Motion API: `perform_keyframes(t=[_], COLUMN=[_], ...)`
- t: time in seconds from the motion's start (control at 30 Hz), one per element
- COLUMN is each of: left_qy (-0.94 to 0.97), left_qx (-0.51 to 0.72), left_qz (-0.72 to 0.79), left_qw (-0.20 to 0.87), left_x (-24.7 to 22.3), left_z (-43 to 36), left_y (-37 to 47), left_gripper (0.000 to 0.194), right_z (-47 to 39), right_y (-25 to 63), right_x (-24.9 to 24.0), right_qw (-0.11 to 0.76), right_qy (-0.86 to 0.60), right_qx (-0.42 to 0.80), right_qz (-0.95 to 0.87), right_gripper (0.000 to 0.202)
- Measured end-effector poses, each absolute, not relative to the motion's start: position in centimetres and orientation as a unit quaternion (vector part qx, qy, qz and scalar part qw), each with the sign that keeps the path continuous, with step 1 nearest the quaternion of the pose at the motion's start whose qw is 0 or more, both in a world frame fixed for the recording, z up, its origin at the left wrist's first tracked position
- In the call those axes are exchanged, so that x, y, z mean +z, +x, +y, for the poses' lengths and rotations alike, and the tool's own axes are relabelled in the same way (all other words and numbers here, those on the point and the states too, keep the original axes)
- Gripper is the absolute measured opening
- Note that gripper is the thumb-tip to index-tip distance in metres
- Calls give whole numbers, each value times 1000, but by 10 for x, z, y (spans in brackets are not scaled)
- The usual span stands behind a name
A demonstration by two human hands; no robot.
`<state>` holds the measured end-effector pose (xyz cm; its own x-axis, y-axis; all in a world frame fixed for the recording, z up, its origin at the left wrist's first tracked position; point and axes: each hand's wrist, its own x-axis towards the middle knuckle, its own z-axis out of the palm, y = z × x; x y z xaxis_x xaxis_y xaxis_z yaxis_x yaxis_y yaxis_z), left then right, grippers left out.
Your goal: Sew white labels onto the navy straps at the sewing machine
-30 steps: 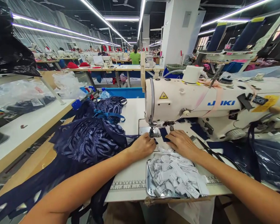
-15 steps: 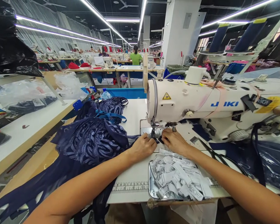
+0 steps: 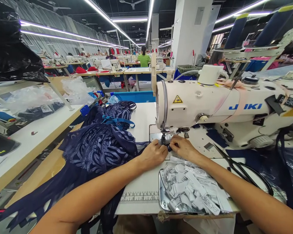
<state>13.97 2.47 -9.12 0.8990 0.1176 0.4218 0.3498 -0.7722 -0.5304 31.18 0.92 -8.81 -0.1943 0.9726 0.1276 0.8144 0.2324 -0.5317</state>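
Just left of the presser foot of a white sewing machine, my left hand is closed, fingertips pinching the navy fabric. That fabric runs leftward to a heap of navy lace garments. On the other side of the needle, my right hand pinches the dark edge of the same fabric; its fingertips partly cover what they hold. Both hands rest low at the needle plate. Right in front of them, a metal tray is filled with white printed labels.
Black scissors lie right of my right forearm. A printed ruler runs along the table's front edge. Thread cones stand at upper right. On the left are a side table and a black plastic bag. Other people sit far back.
The view has shifted slightly, so the machine and table appear a little farther right. Both hands stay at the needle with fingers closed; the right fingertips sit slightly closer to the presser foot.
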Motion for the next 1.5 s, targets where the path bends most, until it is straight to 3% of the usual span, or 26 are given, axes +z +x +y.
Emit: perform_keyframes(t=[0.23, 0.47, 0.8, 1.0, 1.17, 1.5], left_qy=[-940, -948, -939, -959, -975, -967], left_qx=[-130, -92, -98, -67, -77, -50], left_qz=[-129, -135, -214, -191, -164, -247], left_qw=[287, 271, 251, 199, 131, 35], left_x=[-88, -88, -66, -62, -71, -75], left_z=[24, 26, 10, 16, 29, 32], left_y=[140, 143, 118, 100, 110, 110], left_gripper=[20, 17, 14, 16, 32, 34], right_z=[5, -1, -18, -6, -7, -11], right_y=[308, 318, 313, 326, 323, 317], right_x=[-86, -89, -87, -86, -85, -83], right_qw=[219, 255, 86, 95, 90, 97], right_qy=[-592, -530, -445, -341, -346, -348], right_qx=[138, 188, -75, -137, -156, -180], right_qz=[-763, -786, -888, -925, -921, -915], right_gripper=[19, 19, 41, 42, 38, 43])
